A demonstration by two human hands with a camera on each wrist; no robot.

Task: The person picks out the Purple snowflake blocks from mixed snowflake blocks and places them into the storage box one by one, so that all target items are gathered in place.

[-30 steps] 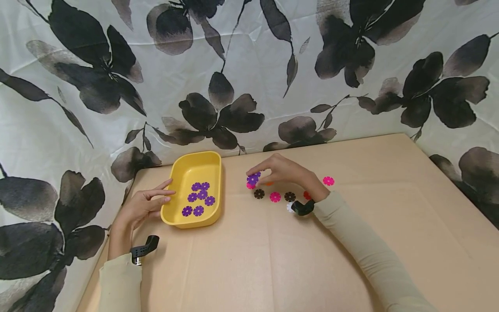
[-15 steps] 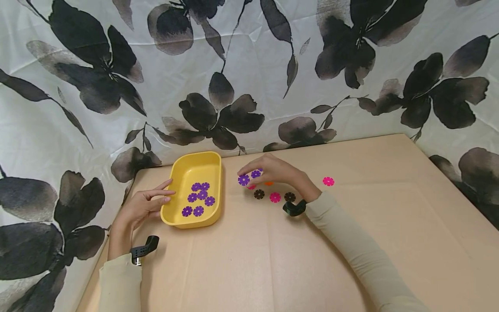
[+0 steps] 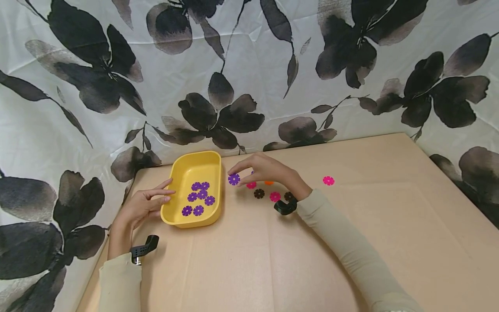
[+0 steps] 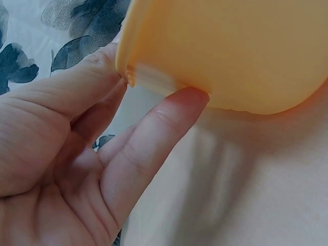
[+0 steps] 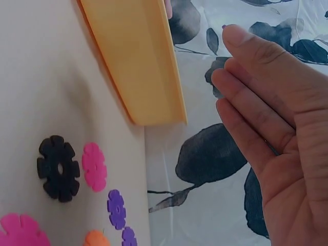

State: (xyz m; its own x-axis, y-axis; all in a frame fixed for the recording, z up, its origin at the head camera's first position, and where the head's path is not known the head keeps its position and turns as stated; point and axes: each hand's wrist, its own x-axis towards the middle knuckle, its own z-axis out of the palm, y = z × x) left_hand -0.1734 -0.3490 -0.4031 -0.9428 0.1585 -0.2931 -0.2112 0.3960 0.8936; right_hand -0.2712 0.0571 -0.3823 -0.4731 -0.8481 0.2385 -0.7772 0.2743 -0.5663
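My left hand [image 3: 142, 208] holds the left side of a yellow tray [image 3: 216, 216], fingertips over its rim. In the left wrist view one finger presses against the tray's outer wall [image 4: 230, 61]. Several purple flower-shaped discs [image 3: 202, 194] lie inside the tray. Just right of the tray, my right hand [image 3: 269, 168] pinches another purple flower-shaped disc [image 3: 234, 179] between thumb and fingertips, above the table. The right wrist view shows only a sliver of that disc behind the thumb.
Loose discs lie under and near my right hand: pink [image 3: 275, 196], black [image 3: 259, 193], orange [image 3: 269, 183] and purple [image 5: 117, 209]. Farther right sits a lone pink disc [image 3: 328, 180]. A floral cloth [image 3: 241, 78] hangs behind the tan table [image 3: 241, 268].
My right hand has lifted the purple disc from the group and carried it left toward the tray. The left hand and tray have stayed in place.
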